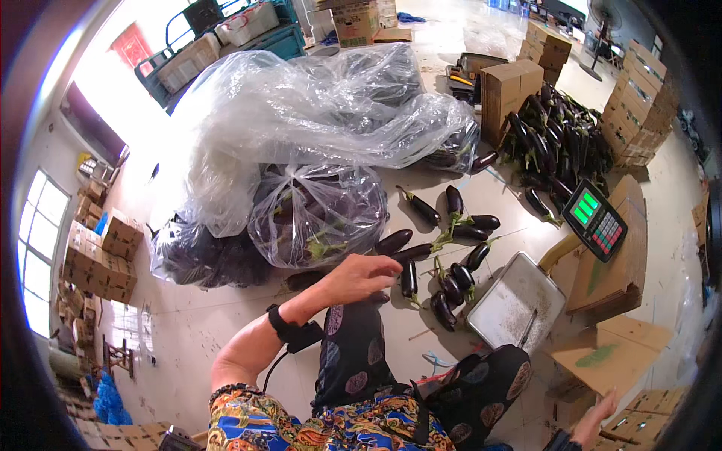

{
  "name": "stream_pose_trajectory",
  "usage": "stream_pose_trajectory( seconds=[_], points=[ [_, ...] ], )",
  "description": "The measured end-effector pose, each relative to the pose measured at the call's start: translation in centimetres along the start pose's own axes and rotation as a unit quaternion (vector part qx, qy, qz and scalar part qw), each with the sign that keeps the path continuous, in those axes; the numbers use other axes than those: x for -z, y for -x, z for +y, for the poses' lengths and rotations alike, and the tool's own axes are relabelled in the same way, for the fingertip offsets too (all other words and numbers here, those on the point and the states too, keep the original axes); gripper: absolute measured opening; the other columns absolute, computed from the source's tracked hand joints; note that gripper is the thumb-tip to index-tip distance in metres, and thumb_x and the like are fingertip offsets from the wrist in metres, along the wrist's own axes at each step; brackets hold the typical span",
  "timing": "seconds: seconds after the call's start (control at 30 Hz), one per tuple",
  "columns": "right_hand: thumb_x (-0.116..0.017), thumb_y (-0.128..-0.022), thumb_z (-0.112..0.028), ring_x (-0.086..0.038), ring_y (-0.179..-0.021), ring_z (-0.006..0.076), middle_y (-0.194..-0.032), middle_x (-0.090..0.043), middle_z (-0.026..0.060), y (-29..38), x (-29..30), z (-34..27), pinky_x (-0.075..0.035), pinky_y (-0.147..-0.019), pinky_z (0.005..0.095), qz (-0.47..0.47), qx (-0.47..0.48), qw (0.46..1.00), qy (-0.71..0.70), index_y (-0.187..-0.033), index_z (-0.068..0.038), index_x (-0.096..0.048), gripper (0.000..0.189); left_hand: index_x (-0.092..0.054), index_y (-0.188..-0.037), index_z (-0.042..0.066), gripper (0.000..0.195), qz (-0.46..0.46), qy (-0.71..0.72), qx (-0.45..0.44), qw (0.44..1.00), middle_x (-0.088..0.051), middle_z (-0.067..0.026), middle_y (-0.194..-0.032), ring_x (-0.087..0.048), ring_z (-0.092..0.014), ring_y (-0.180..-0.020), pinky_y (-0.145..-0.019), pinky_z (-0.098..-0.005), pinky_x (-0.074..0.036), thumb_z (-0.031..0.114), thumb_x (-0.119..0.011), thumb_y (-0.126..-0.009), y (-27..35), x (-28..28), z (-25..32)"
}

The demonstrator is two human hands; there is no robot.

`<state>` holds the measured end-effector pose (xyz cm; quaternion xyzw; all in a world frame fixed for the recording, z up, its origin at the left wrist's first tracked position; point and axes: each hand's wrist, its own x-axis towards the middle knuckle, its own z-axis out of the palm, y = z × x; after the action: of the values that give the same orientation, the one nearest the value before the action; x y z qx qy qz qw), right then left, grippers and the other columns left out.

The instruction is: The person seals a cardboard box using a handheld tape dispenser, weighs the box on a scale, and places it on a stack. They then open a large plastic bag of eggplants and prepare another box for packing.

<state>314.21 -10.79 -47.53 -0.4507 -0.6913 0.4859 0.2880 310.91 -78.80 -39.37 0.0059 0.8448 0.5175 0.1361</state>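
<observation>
My left hand (361,277) reaches over the floor with nothing visible in it, its fingers a little apart, just left of several loose eggplants (408,279). Behind it sits a tied clear plastic bag (318,214) full of eggplants. At the lower right, my right hand (597,421) is beside an open cardboard carton (612,352); whether it grips the carton's edge is unclear. Between my right knee and the carton stands a digital scale, its metal pan (516,301) dusty and holding a thin dark tool (528,328). The scale's lit display (595,220) is tilted up beyond it.
A large eggplant pile (555,135) lies at the back right, beside flattened cartons (507,93) and stacked boxes (637,107). Large plastic-covered sacks (338,113) rise ahead. More cartons (101,259) stand at left. Plastic strips (437,361) lie near my knees.
</observation>
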Motion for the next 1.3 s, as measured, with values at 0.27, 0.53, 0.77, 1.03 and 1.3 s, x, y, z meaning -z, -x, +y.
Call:
stream_pose_trajectory(
  seconds=[0.27,0.53,0.77,1.03,1.3],
  points=[
    [-0.046,-0.094,-0.02,-0.048,-0.117,0.0275,-0.131,-0.044,0.0186,9.1,14.2,-6.6,-0.036,-0.102,0.036,-0.077,0.21,0.974,-0.025,-0.136,0.0,-0.037,0.048,-0.058,-0.117,0.002,0.031,-0.129,0.065,-0.124,0.982,-0.068,-0.0109,-0.101,-0.062,-0.015,-0.094,-0.081,-0.0298,-0.049,0.016,-0.059,-0.09,-3.4,-6.8,5.1],
    [-0.061,-0.086,-0.024,-0.058,-0.103,0.0225,-0.116,-0.06,0.0133,18.6,10.6,-15.5,-0.047,-0.085,0.0301,-0.082,0.042,0.956,-0.278,-0.121,0.002,-0.055,0.043,-0.014,-0.147,0.004,0.09,-0.261,0.398,-0.122,0.871,-0.039,-0.0193,-0.141,-0.044,-0.029,-0.124,-0.1,-0.0387,-0.039,0.054,-0.058,-0.086,-1.1,-11.7,8.1],
    [-0.056,-0.089,-0.02,-0.053,-0.113,0.0212,-0.125,-0.056,0.0101,21.4,3.0,-15.4,-0.043,-0.096,0.0388,-0.382,0.055,0.867,-0.315,-0.128,0.001,-0.049,0.044,-0.037,-0.133,0.003,0.052,0.041,0.473,0.024,0.88,-0.054,-0.0093,-0.114,-0.054,-0.016,-0.1,-0.08,-0.0288,-0.045,0.022,-0.059,-0.09,8.2,-9.5,4.1],
    [-0.062,-0.081,-0.017,-0.059,-0.101,0.0209,-0.113,-0.06,0.0081,31.1,-6.5,-19.0,-0.047,-0.089,0.0356,-0.537,-0.042,0.797,-0.275,-0.121,0.0,-0.054,0.044,-0.039,-0.133,0.012,0.047,0.275,0.584,0.095,0.758,-0.052,-0.0026,-0.125,-0.053,-0.018,-0.111,-0.083,-0.0367,-0.049,0.033,-0.055,-0.094,20.7,-6.5,-0.2],
    [-0.062,-0.08,-0.004,-0.061,-0.095,0.0165,-0.103,-0.063,0.0047,39.3,-15.0,-20.4,-0.049,-0.084,0.0309,-0.693,-0.095,0.691,-0.179,-0.114,0.0,-0.057,0.034,-0.041,-0.135,0.016,0.044,0.403,0.647,0.079,0.642,-0.049,-0.0017,-0.131,-0.051,-0.022,-0.118,-0.093,-0.0426,-0.047,0.03,-0.052,-0.095,21.5,-7.1,-7.6]
  ],
)
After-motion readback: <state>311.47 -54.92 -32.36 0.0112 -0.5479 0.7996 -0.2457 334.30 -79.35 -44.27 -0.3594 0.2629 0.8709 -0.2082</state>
